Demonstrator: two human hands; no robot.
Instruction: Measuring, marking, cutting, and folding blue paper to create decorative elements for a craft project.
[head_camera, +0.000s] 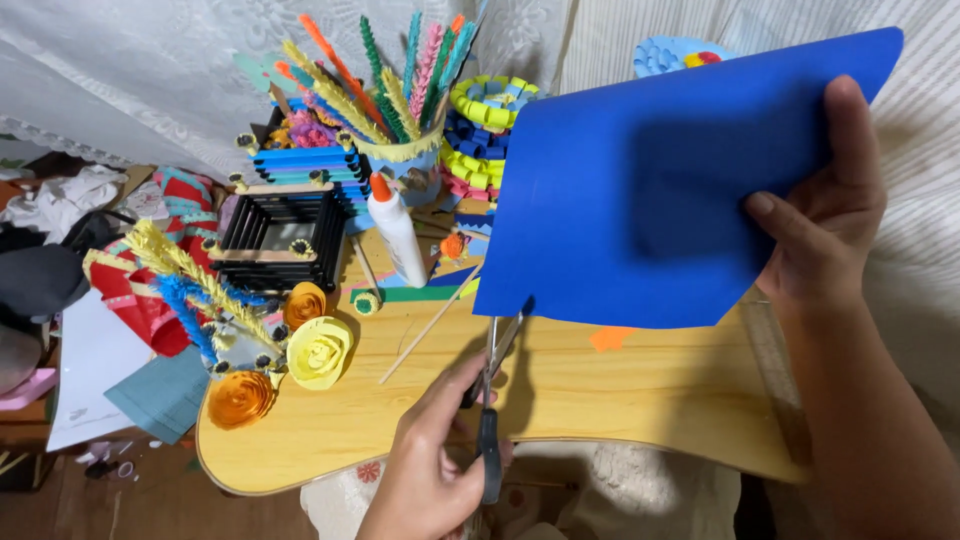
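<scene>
The blue paper sheet (650, 190) hangs in the air above the right half of the wooden table (640, 390), slightly bowed, its long axis running from the lower left up to the upper right corner. The right hand (820, 215) pinches it at the right edge, thumb across the front and fingers behind. At the lower left edge, the scissors (497, 375) meet the sheet: their blades point upward and a little right, tips just entering the paper's bottom border, where a small notch shows. The left hand (430, 460) grips the scissor handles, fingers closed around them, low in the view near the table's front edge.

By the look of it, a cut is only just begun. Carrying it on seems to call for the sheet being kept taut and fed toward the blades, so the line runs straight rather than tearing.

Left of the scissors lie a thin wooden stick (425, 328), a white glue bottle (395, 232) with an orange cap, a yellow paper rose (318, 350) and an orange paper rose (240, 398). Behind stand a black stick-built box (280, 240) and a cup of pipe cleaners (400, 90).
</scene>
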